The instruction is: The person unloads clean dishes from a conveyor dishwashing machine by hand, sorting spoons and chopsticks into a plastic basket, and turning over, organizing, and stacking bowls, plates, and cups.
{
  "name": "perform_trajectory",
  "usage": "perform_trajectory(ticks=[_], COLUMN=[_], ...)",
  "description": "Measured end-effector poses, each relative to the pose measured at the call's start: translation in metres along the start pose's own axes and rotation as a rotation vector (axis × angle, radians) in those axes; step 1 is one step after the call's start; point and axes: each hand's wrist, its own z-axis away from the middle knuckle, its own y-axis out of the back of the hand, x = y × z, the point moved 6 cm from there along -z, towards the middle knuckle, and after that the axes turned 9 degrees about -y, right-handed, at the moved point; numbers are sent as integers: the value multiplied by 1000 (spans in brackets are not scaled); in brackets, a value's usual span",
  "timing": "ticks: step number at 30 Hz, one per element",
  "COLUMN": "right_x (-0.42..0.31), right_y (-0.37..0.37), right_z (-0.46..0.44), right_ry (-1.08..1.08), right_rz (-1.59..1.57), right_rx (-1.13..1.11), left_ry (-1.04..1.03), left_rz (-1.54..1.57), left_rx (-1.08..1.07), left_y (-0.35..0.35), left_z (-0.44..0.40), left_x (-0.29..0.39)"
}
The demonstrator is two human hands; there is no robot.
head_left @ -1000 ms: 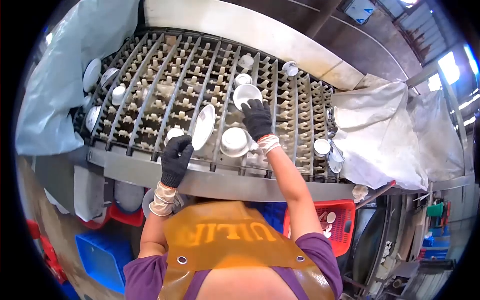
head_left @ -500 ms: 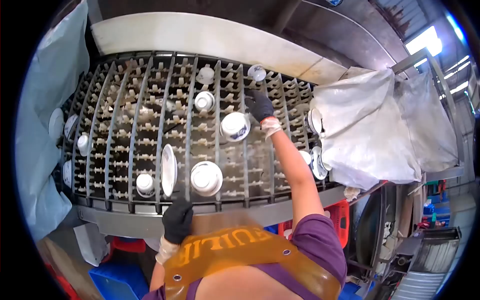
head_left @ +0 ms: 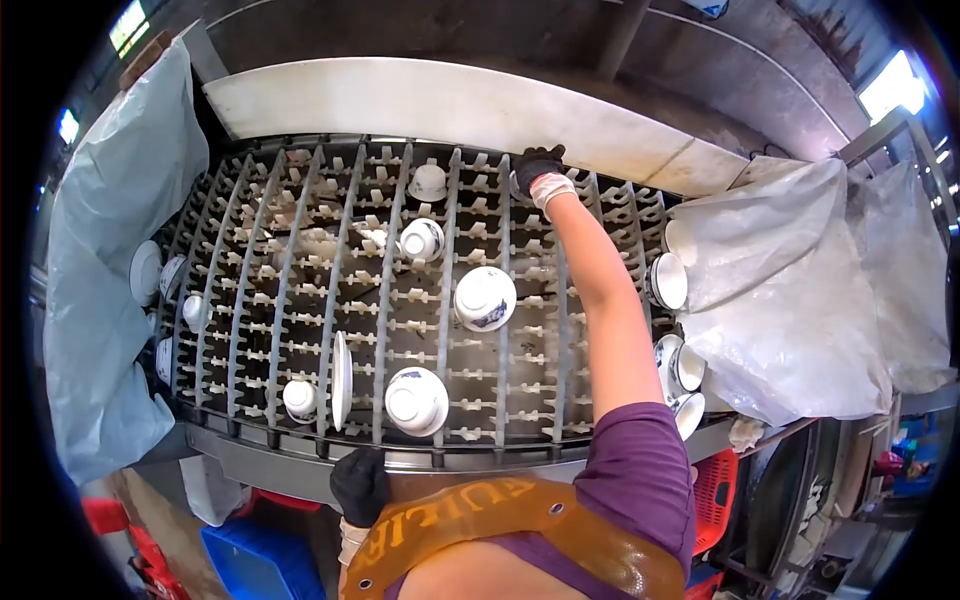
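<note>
My right hand [head_left: 541,172], in a dark glove, reaches to the far edge of the pegged conveyor rack [head_left: 505,400]. Its fingers are closed over a small white bowl [head_left: 515,186], mostly hidden beneath the glove. My left hand [head_left: 359,486], also dark-gloved, is curled by the front rail with nothing visible in it. Upside down on the pegs between them sit a large blue-patterned white bowl [head_left: 485,298], another bowl [head_left: 416,402], and two smaller bowls [head_left: 421,240] [head_left: 428,183]. A white plate [head_left: 342,380] stands on edge beside a small cup [head_left: 300,400].
A plastic curtain [head_left: 790,290] hangs on the right, with several bowls [head_left: 670,281] coming out beside it. Another curtain [head_left: 120,260] hangs at left, near a plate [head_left: 145,272] and a cup [head_left: 193,312]. Below are a blue crate [head_left: 260,560] and a red basket [head_left: 714,500].
My right hand has moved to the far edge and closed over the small bowl there. More bowls show beside the right curtain. The view has shifted; my left hand stays by the front rail.
</note>
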Motion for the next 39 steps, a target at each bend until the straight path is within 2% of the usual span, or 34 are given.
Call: perform_trajectory(ticks=[1, 2, 4, 5, 6, 8, 9, 10, 12, 14, 15, 16, 17, 18, 19, 21, 22, 24, 25, 26, 28, 29, 30, 32, 34, 36, 37, 38, 39], right_x=[1, 9, 26, 27, 25, 27, 26, 29, 29, 43, 61, 79, 104, 130, 150, 187, 194, 200, 203, 201, 205, 192, 188, 146, 115, 84, 73, 68, 67], right_y=[5, -23, -69, -43, -23, -23, -28, -28, -40, -15, -11, -18, -80, -52, -45, -85, -111, -102, -86, -68, -42, -30, -43, -20, -34, -41, -51, -79, -110], right_z=[9, -5, -38, -5, 15, 18, 9, 13, 4, 57, 86, 106, 92, 148, 184, 210, 212, 224, 230, 238, 250, 253, 236, 241, 216, 188, 176, 147, 126], right_ry=[7, 8, 60, -9, -53, -39, -12, -20, -6, -10, -80, -70, -461, -368, -475, -853, -783, -594, -586, -438, -404, -452, -435, -326, 59, 33, 119, 158, 69], right_rz=[-13, -18, -334, -301, -255, -224, -312, -345, -440, -464, -605, -559, 303, -371, -435, -203, -163, -250, -342, -337, -774, -1338, -1432, -1661, -1318, -874, -848, -1010, -1561], right_rx=[-8, -7, 377, 173, 104, 131, 92, 213, 263, 434, 489, 597, 970, 893, 828, 375, 245, 272, 348, 643, 704, 481, 342, 361, 672, 671, 717, 526, 252], left_ry=[3, 2, -32, -35, -37, -21, -11, -8, -25, -34, -30, -31, -7, 23, 27, 40, 55, 20, -6, 8, 16, 16, 19, 53, 29, -26, -27, -29, -21], left_rz=[3, 5, -14, -20, -25, -35, -30, -17, -20, -27, -25, -9, -15, -23, -6, 21, 35, 50, 31, 27, 65, 74, 72, 150, 140, 94, 90, 85, 93], left_rx=[1, 5, 36, 42, 50, 36, 36, 30, 20, 56, 66, 64, 35, -1, 2, 21, 20, 73, 79, 81, 42, 59, 58, 77, 93, 101, 96, 109, 109], left_y=[-3, -6, -7, -8, -9, -11, -11, -13, -18, -20, -19, -21, -22, -23, -22, -26, -28, -26, -26, -26, -30, -31, -32, -31, -34, -35, -37, -36, -37], left_z=[2, 3, 3, 3, 3, 4, 3, 0, 0, 3, 1, -1, -1, 2, 1, 4, 5, -1, -2, 0, 0, 2, 2, -1, 2, 2, 4, 5, 5], left_x=[-2, -3, 0, 2, 2, 3, 6, 8, 10, 11, 14, 16, 16, 16, 19, 18, 19, 27, 30, 31, 32, 31, 34, 38, 39, 44, 43, 44, 45])
